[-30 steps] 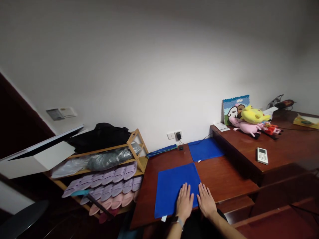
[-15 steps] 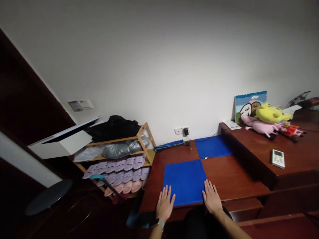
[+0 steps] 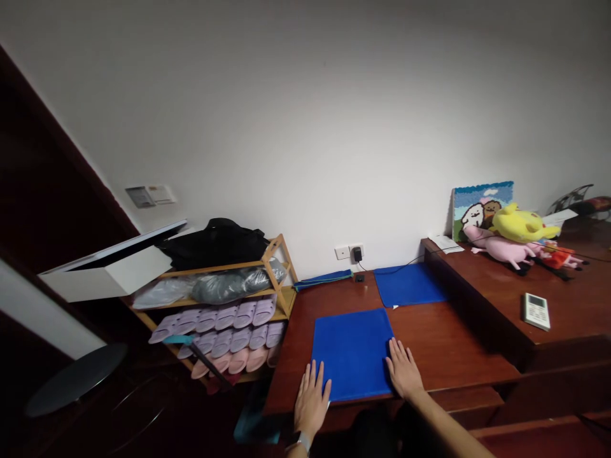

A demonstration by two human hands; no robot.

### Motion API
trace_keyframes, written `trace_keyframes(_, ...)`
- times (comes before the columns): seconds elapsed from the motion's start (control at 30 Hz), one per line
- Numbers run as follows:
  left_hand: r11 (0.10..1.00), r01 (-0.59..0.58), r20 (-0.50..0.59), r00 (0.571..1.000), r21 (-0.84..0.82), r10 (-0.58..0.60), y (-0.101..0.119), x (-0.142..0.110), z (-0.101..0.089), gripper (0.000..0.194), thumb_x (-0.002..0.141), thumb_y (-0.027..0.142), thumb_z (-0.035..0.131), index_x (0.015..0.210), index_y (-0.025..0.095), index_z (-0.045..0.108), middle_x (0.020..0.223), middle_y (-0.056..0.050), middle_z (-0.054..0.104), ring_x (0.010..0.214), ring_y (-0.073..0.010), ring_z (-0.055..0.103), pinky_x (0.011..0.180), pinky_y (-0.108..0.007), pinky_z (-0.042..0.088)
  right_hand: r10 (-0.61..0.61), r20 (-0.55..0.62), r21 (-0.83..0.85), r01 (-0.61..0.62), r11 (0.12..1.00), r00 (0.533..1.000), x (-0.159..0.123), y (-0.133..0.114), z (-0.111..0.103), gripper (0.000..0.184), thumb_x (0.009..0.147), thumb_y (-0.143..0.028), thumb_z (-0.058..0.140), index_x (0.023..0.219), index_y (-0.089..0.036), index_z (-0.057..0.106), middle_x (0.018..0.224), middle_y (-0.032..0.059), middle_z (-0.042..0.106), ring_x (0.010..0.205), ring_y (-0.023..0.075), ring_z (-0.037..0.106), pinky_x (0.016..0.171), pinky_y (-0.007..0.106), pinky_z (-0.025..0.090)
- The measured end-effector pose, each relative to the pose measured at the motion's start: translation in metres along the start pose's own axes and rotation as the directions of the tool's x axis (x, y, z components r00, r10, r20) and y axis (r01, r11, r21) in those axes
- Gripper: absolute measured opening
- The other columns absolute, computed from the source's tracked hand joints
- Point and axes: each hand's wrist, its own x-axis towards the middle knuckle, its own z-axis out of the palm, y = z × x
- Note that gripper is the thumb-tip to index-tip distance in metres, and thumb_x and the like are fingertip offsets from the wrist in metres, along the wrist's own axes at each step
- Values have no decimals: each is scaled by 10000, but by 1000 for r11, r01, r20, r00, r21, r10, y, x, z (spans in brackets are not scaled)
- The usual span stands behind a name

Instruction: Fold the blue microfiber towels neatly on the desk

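Left hand (image 3: 311,401) and right hand (image 3: 403,367), grips open and flat, are resting on opposite edges of a blue towel (image 3: 352,354) lying on the wooden worktop (image 3: 443,343).

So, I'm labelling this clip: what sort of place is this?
Probably a home, perhaps a bedroom: a wooden shoe rack holds rows of slippers, plush toys sit on a raised wooden ledge, and a white remote control lies nearby.
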Motion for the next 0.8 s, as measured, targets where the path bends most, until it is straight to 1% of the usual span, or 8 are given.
trace_keyframes(0.1,1000,-8,-31,999,-2,8,-2,0,4,625,1066,505,300,1617,215,345,1704,-79,306,1573,-284,279,1255,-486,339,10,49,-9,-9,1000,999,13,-3,-6,688,1038,-430,165,1640,-100,223,1715,56,204,1598,229,161,1305,447,118)
trace_keyframes(0.27,1000,-6,-36,999,-17,6,-5,0,7,611,1062,493,313,1615,236,351,1698,-70,329,1567,-275,297,1251,-494,345,2,51,8,-3,1000,999,17,2,3,688,1036,-419,171,1640,-92,209,1717,55,188,1600,222,144,1307,438,104)
trace_keyframes(0.4,1000,6,38,999,-17,-6,-6,4,-4,614,1057,467,332,1611,204,360,1696,-101,321,1566,-278,296,1260,-511,321,-3,34,34,1,999,999,17,4,7,683,1040,-428,181,1641,-105,218,1716,56,202,1601,221,141,1308,434,102)
trace_keyframes(0.47,1000,10,15,1000,-6,-10,5,12,-13,615,1054,449,338,1605,179,373,1691,-117,326,1570,-283,286,1272,-520,294,-4,29,46,3,999,1000,17,4,6,678,1040,-426,194,1640,-112,225,1715,59,203,1600,220,147,1308,435,107)
trace_keyframes(0.53,1000,-10,-36,999,-13,10,31,25,-23,619,1063,443,308,1609,158,362,1696,-121,312,1577,-277,268,1284,-510,274,-1,31,50,-1,999,1000,17,4,5,675,1041,-423,197,1640,-114,226,1716,61,196,1599,219,152,1308,432,110)
trace_keyframes(0.63,984,-153,-15,988,-89,152,96,51,-30,628,1079,464,230,1620,162,335,1704,-93,295,1576,-246,271,1288,-468,284,5,37,46,-6,999,999,17,2,4,677,1040,-421,192,1639,-108,219,1718,64,189,1600,219,143,1308,430,106)
trace_keyframes(0.73,937,-289,52,951,-197,304,166,73,-22,629,1080,482,186,1622,199,332,1702,-66,308,1575,-228,275,1290,-458,282,-5,56,31,4,1000,998,17,2,3,673,1035,-397,185,1637,-99,212,1718,66,186,1602,221,126,1309,432,97)
trace_keyframes(0.8,923,-293,99,940,-250,325,196,81,-12,637,1078,492,161,1616,208,349,1697,-67,322,1577,-228,270,1296,-467,267,-19,67,17,18,1000,998,17,3,4,661,1024,-357,194,1636,-109,224,1719,64,177,1603,225,120,1307,444,96)
